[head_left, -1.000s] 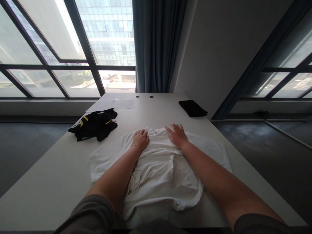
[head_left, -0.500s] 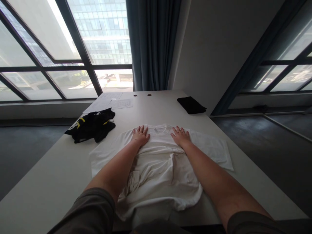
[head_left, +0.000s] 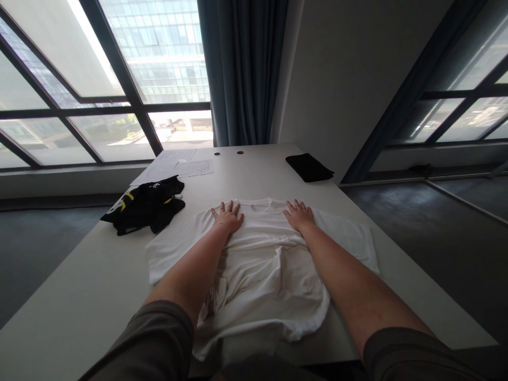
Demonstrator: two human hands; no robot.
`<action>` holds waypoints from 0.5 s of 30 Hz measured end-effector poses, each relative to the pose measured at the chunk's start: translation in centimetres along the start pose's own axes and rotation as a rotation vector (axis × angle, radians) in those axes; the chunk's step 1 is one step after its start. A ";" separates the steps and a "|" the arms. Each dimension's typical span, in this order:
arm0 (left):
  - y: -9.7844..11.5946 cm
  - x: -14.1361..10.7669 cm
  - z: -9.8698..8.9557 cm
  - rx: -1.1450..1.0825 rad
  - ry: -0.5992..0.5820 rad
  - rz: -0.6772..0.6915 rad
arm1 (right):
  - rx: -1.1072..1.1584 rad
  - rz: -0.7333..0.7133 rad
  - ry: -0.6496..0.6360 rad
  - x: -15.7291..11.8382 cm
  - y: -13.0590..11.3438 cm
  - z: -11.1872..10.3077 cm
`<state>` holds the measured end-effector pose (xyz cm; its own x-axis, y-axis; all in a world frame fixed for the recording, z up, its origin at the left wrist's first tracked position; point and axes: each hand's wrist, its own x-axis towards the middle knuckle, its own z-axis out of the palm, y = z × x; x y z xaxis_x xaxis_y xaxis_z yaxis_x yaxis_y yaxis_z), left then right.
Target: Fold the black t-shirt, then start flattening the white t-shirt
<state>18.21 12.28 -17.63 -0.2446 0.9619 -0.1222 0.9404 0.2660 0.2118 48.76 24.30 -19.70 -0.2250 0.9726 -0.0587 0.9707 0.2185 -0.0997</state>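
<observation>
A white T-shirt (head_left: 262, 270) lies spread on the table, its collar pointing away from me and its sleeves out to both sides. The lower body of the shirt is wrinkled and bunched, with the hem near the table's front edge. My left hand (head_left: 228, 217) presses flat on the left shoulder beside the collar, fingers spread. On the right shoulder rests my right hand (head_left: 299, 215), also flat with fingers apart. Both forearms cover parts of the shirt's sides.
A crumpled black garment (head_left: 148, 206) with yellow and white marks lies at the left of the white table (head_left: 238, 177). Papers (head_left: 170, 165) are behind it. A folded black cloth (head_left: 309, 168) sits at the far right. A blue curtain (head_left: 244, 74) hangs beyond the table.
Both hands have slid slightly outward along the shoulders, away from the collar. The view has shifted a little.
</observation>
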 end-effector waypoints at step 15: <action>-0.9 0.1 -0.4 0.017 0.019 0.063 | 0.077 -0.173 0.218 -0.9 0.7 0.2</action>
<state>17.27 12.15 -17.41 -0.1892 0.9777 -0.0907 0.9579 0.2041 0.2018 49.65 23.60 -19.87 -0.3552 0.9172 0.1801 0.9083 0.3843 -0.1653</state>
